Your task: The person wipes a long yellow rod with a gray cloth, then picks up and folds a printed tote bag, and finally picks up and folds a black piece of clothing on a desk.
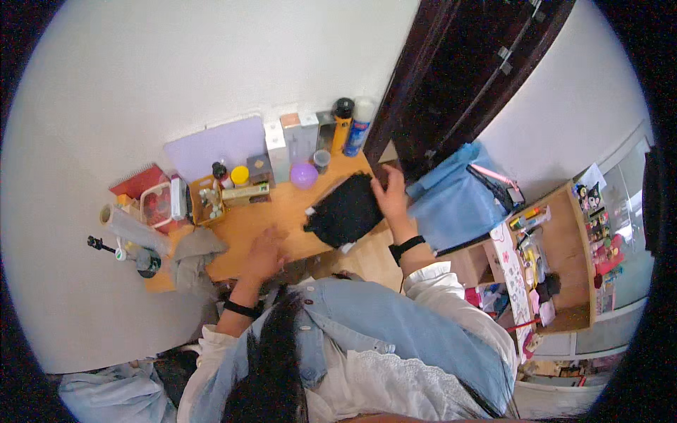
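Note:
A black folded cloth item [346, 211] lies at the right end of the wooden table [238, 227], with small white tags at its edges. My right hand [392, 195] is at the cloth's right edge, fingers spread and thumb side against or just over it; nothing shows in its grasp. Blurred, my left hand [267, 254] hovers over or rests on the table's front part, left of the black cloth, and holds nothing. Beyond the cloth sits a purple ball-like object [304, 175]. A crumpled grey-brown cloth [195, 256] lies left of my left hand.
Along the wall stand white boxes [276, 143], a yellow can with a black cap [342, 124] and a blue spray can [358, 129]. A small basket [203, 198] and a clear plastic film roll [135, 230] are on the left. Blue fabric [455, 201] covers something beyond my right hand.

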Demonstrator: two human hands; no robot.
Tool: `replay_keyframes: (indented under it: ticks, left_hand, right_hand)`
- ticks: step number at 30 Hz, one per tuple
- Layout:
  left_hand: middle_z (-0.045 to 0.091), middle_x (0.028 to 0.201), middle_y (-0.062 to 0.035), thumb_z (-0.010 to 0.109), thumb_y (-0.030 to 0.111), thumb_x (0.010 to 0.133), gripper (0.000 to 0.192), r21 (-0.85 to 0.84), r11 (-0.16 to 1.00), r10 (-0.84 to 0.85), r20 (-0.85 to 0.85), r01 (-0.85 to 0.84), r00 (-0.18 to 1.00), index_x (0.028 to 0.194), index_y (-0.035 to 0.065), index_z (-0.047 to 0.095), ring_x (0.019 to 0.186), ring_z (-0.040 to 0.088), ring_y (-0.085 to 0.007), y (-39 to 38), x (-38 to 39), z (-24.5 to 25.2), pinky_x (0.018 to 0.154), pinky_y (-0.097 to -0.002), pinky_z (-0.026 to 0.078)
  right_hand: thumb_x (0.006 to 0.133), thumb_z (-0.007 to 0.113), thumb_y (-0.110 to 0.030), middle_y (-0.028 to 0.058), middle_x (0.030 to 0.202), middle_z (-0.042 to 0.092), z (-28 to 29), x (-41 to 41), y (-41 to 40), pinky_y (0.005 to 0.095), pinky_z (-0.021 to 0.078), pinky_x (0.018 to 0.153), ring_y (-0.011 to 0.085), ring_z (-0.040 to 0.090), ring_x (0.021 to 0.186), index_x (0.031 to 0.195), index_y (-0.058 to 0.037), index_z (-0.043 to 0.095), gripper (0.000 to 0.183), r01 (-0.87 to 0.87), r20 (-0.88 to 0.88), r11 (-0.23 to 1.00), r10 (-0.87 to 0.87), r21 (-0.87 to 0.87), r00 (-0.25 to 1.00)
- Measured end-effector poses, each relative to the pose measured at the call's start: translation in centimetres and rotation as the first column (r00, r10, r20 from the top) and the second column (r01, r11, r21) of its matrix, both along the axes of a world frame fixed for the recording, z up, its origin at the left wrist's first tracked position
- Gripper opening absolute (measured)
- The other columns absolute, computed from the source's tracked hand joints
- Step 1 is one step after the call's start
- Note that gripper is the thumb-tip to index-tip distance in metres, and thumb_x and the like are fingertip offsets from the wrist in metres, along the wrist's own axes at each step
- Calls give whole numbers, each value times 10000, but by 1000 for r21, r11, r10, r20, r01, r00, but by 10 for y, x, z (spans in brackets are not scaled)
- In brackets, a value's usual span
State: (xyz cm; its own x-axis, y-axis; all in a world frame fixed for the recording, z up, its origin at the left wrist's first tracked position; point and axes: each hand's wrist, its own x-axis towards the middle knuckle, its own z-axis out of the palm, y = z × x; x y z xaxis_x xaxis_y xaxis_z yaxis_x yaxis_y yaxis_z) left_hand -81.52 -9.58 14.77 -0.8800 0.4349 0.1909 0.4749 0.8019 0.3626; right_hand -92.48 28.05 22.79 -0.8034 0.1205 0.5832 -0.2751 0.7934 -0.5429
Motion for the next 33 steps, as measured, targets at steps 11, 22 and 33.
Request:
replay_keyframes:
  ticks: [11,22,33]
  left_hand:
    - [446,1341,-133,636,248,752,528,-2,975,221,2,-221,975,1264,164,533,1245,398,-324,13,-4,-5,1004,-526,311]
    - [395,1391,-183,613,202,774,581,-172,417,763,-467,-892,447,1327,136,450,1274,375,-351,-108,39,4,1029,-523,291]
    - [500,1233,-185,634,183,715,508,-42,887,451,-124,-459,884,1191,41,527,1027,516,-393,-10,9,13,914,-497,385]
  right_hand:
    - [898,548,-312,197,1250,515,-75,23,-5,471,389,983,376,488,1145,1275,-115,517,427,-169,222,964,122,207,967]
    - [884,558,-327,181,1283,488,-73,22,-1,461,362,995,355,467,1170,1296,-129,488,462,-148,247,966,93,211,964]
    - [720,624,-665,268,1288,457,-30,-4,3,446,372,1008,401,429,1206,1307,87,389,982,-27,682,978,-123,205,721]
